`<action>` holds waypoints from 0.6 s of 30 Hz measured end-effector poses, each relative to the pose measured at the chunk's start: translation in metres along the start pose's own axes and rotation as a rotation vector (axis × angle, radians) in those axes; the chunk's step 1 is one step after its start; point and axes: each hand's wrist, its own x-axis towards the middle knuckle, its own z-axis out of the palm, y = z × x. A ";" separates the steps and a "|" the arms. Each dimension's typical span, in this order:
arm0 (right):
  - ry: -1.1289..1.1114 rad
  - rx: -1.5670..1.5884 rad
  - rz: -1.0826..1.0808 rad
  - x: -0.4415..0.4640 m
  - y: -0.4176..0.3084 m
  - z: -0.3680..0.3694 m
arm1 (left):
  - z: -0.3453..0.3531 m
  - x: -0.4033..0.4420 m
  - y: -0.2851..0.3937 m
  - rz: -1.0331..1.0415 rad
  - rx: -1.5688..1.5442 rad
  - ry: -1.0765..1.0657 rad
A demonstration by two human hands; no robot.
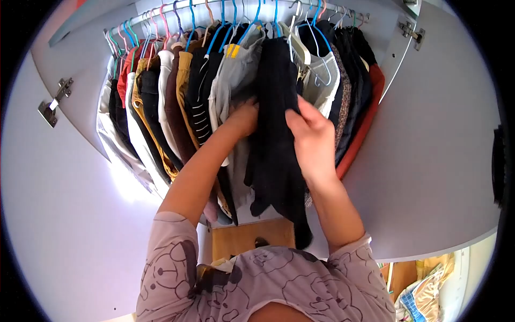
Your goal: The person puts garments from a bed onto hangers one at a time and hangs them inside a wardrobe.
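A black garment (274,134) hangs from the rail at the middle of the wardrobe. My right hand (311,131) pinches its right edge between thumb and fingers. On the garment's other side is my left hand (244,118), its fingers partly hidden behind the black cloth, so what they grip cannot be made out. Just left of the black garment hangs a grey garment (236,67) with a yellow patch near its collar. A white garment (326,80) is close behind my right hand, with a pale hanger beside it.
A metal rail (182,5) carries several garments on coloured hangers. Open doors stand at left (59,188) and right (434,139), with metal hinges. A wooden surface (228,239) lies below. Patterned cloth (426,295) shows at the lower right.
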 end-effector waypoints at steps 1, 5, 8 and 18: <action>0.008 -0.010 -0.025 0.016 0.007 0.003 | -0.001 -0.004 -0.003 -0.040 -0.007 0.078; 0.072 -0.233 -0.050 0.086 0.028 0.020 | 0.008 0.000 -0.020 -0.048 -0.080 0.109; 0.121 -0.244 -0.063 0.136 0.036 0.034 | 0.024 0.009 -0.033 -0.060 -0.683 0.024; 0.178 -0.477 0.098 0.205 0.040 0.038 | -0.028 -0.048 0.025 -0.084 -0.063 0.115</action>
